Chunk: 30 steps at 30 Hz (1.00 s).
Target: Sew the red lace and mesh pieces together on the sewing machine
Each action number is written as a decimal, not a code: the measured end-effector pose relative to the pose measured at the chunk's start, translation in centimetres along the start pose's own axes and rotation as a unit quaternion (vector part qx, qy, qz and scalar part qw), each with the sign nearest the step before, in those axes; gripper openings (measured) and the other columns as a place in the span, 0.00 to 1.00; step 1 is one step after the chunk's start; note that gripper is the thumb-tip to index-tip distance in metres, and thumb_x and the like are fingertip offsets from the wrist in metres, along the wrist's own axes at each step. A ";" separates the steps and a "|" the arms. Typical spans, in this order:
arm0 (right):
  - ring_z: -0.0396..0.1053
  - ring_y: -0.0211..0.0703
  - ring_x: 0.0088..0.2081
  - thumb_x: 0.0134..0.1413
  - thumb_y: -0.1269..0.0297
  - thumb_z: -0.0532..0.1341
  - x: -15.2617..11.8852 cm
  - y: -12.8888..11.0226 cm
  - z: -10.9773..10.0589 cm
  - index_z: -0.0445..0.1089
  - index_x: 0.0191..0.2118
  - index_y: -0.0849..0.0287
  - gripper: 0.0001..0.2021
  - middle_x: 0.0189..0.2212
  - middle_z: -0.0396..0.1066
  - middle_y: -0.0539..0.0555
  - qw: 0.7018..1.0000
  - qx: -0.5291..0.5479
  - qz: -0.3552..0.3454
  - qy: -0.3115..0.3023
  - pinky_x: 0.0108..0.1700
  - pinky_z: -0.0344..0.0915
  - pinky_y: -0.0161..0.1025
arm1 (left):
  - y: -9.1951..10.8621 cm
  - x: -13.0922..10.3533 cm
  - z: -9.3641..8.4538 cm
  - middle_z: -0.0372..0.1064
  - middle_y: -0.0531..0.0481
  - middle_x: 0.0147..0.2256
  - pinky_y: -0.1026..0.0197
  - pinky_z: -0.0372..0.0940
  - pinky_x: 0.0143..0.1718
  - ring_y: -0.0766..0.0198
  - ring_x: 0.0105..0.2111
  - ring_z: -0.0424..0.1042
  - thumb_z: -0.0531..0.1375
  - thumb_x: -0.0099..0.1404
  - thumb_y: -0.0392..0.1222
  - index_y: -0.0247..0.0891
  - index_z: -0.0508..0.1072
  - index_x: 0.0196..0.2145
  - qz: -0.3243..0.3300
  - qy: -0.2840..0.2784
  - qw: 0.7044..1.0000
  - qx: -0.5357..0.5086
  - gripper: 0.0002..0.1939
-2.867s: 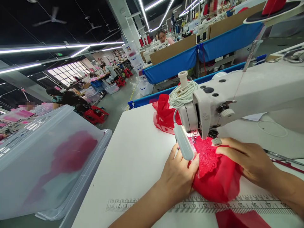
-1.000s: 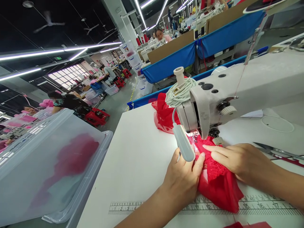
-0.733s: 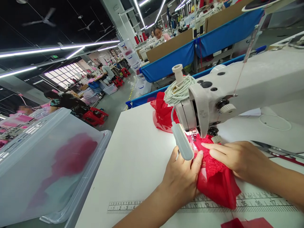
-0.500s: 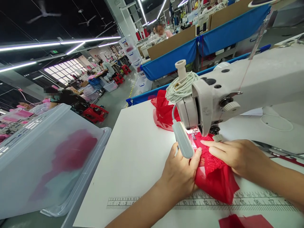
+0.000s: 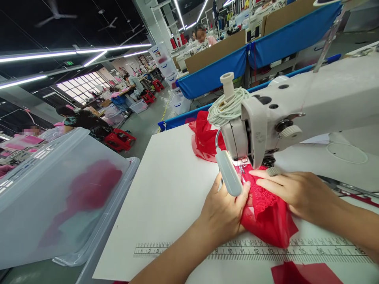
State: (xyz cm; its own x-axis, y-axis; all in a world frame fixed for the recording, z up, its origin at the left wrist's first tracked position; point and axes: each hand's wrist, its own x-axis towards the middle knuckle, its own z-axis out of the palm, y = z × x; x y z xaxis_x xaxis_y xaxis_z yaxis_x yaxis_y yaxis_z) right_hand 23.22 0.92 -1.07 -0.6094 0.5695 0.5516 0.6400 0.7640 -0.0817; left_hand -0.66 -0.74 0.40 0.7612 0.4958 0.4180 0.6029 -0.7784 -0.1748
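Red lace and sheer fabric (image 5: pixel 268 205) lies under the needle area of a white sewing machine (image 5: pixel 319 98). On its left edge is my left hand (image 5: pixel 223 209), thumb on the cloth, some fingertips hidden behind the grey lamp (image 5: pixel 229 173). My right hand (image 5: pixel 299 193) rests on the lace from the right with its fingers stretched out, the fingertips close to the presser foot (image 5: pixel 242 169). More red sheer fabric (image 5: pixel 204 138) bunches on the table behind the machine head.
The white table (image 5: pixel 142 205) has a printed ruler (image 5: pixel 237 251) along its front. A red fabric piece (image 5: pixel 306 273) lies at the front edge. A translucent bin (image 5: pixel 62 201) stands at the left. Behind are people at other tables and blue cloth barriers (image 5: pixel 216 79).
The red fabric and my fingertips have shifted slightly toward the machine's needle area. The lower edge of the fabric sits a little higher. The view has moved slightly.
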 end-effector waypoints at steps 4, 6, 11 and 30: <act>0.72 0.40 0.25 0.51 0.86 0.48 0.3 0.0 -0.2 0.72 0.39 0.60 0.20 0.38 0.80 0.56 0.998 -0.019 -0.057 0.028 0.21 0.60 0.38 | 0.0 0.1 -0.2 0.76 0.32 0.48 0.44 0.65 0.59 0.47 0.49 0.76 0.42 0.77 0.50 0.23 0.72 0.55 0.013 0.001 1.000 -0.016 0.30; 0.71 0.41 0.24 0.52 0.85 0.47 0.4 0.1 -0.2 0.71 0.37 0.60 0.19 0.35 0.79 0.56 0.997 -0.031 -0.057 0.035 0.21 0.60 0.38 | -0.1 0.0 -0.2 0.76 0.33 0.47 0.46 0.67 0.57 0.47 0.48 0.77 0.43 0.76 0.49 0.23 0.72 0.55 0.010 0.006 1.000 -0.024 0.29; 0.69 0.39 0.23 0.52 0.86 0.47 0.2 0.2 0.1 0.70 0.35 0.59 0.19 0.32 0.77 0.55 0.998 -0.035 -0.044 0.036 0.21 0.58 0.38 | -0.3 -0.1 0.0 0.77 0.35 0.47 0.45 0.67 0.58 0.46 0.49 0.76 0.46 0.75 0.49 0.24 0.72 0.55 0.004 0.003 0.999 -0.031 0.27; 0.69 0.48 0.36 0.52 0.76 0.54 -0.7 -0.6 0.9 0.69 0.47 0.55 0.18 0.40 0.71 0.56 0.997 0.058 0.031 -0.044 0.32 0.65 0.41 | -0.3 -0.4 0.6 0.76 0.34 0.47 0.41 0.67 0.50 0.45 0.44 0.75 0.51 0.72 0.51 0.27 0.73 0.56 -0.004 0.019 1.000 0.016 0.27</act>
State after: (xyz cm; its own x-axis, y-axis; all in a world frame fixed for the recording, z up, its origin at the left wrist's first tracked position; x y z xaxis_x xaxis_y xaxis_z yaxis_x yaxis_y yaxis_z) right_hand 22.88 0.32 -2.14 -0.6115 0.6378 0.4682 0.6225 0.7531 -0.2128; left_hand -1.01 -0.44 -0.20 0.7469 0.4874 0.4524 0.6173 -0.7611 -0.1993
